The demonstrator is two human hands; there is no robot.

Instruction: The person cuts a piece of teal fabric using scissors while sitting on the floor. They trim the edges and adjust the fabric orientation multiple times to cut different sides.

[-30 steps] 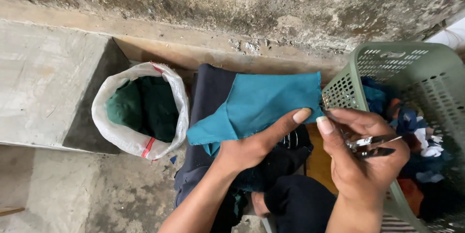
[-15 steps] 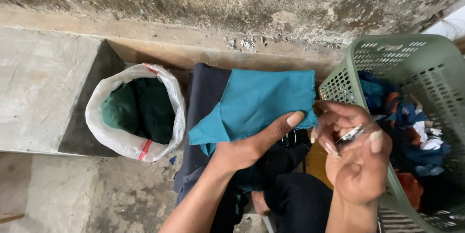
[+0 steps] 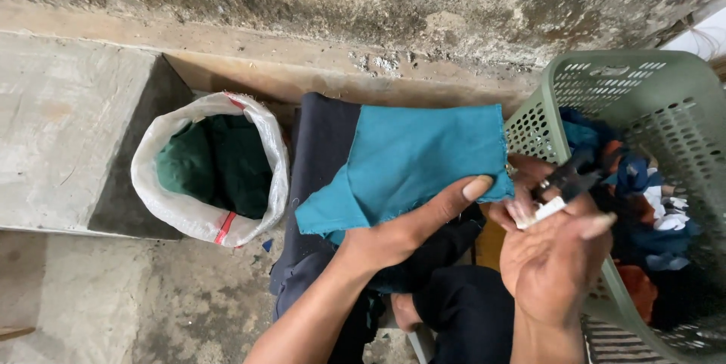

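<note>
A person's left hand (image 3: 408, 232) pinches a teal piece of cloth (image 3: 412, 164) by its right edge, thumb pressed on top, holding it spread above a pile of dark fabric (image 3: 321, 152) on the lap. The right hand (image 3: 556, 247) is closed around a small pair of snips (image 3: 563, 182), whose dark blades sit just beside that same edge of the cloth, close to the left thumb. A green plastic basket (image 3: 605, 99) of mixed scraps stands at the right; a white sack (image 3: 208, 171) holding dark green fabric sits at the left against a concrete step (image 3: 60, 122) and a stained wall (image 3: 378, 1). With blades and thumb so near each other, a careless closing could nick the thumb; the loosely hanging cloth could also bunch and be cut crooked.
</note>
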